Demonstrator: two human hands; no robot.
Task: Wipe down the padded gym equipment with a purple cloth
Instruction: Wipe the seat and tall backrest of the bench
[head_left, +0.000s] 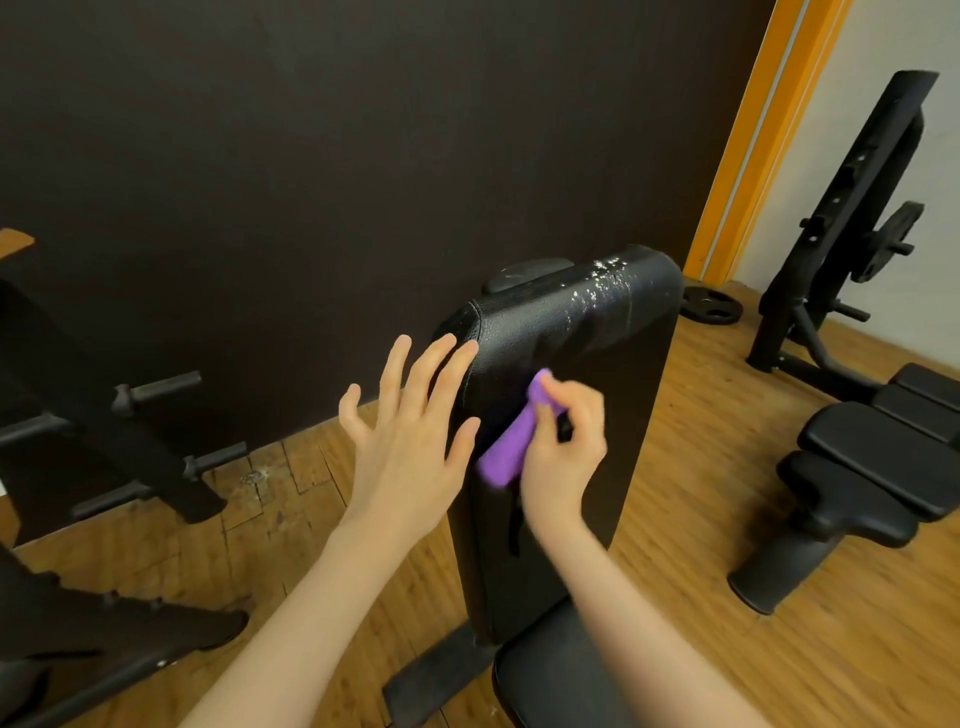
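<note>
The right hand (563, 447) grips the bunched purple cloth (511, 439), soft and light, against the upright bench pad (613, 364), probably firm and slick where wet, while the left hand (410, 421), fingers spread, steadies the pad's left edge.

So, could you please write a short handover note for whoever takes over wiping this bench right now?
Right hand: grips the bunched purple cloth against the middle of the upright backrest pad.
Left hand: open, fingers spread, fingertips at the pad's left edge.
Done: cannot tell how much has been wiped.
Left: white spray droplets sit near the top of the pad; wipe those, then the lower pad and the seat.
</note>
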